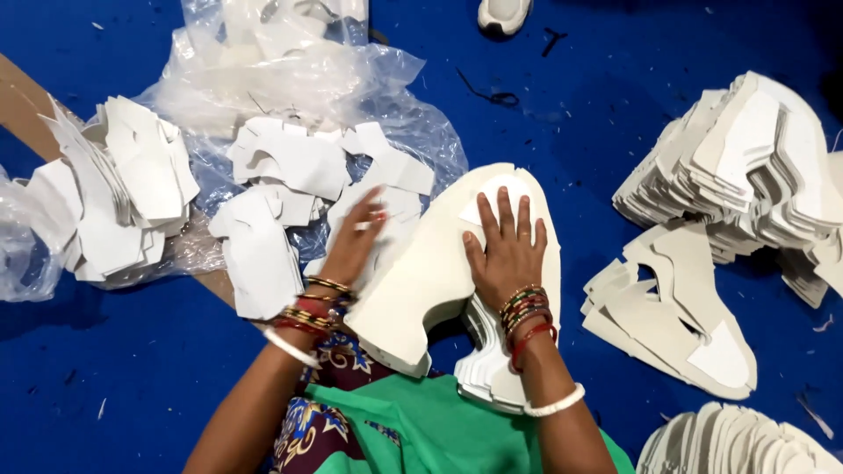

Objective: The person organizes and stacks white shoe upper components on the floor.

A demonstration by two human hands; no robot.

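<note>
My right hand (507,248) lies flat, fingers spread, on a small white patch (492,200) at the top of a cream shoe-upper piece (430,272), which tops a stack (483,369) in front of me. My left hand (356,239) reaches left to a pile of small white cut pieces (290,189), fingertips touching one of them (391,206). Both wrists wear bangles.
Clear plastic bag (290,79) lies under the white pieces. Another heap of white pieces (123,189) sits at left on brown cardboard (22,101). Tall stacks of cream pieces (755,167) stand right, finished ones (676,316) nearer, another stack (738,443) bottom right. Blue floor covering (114,369).
</note>
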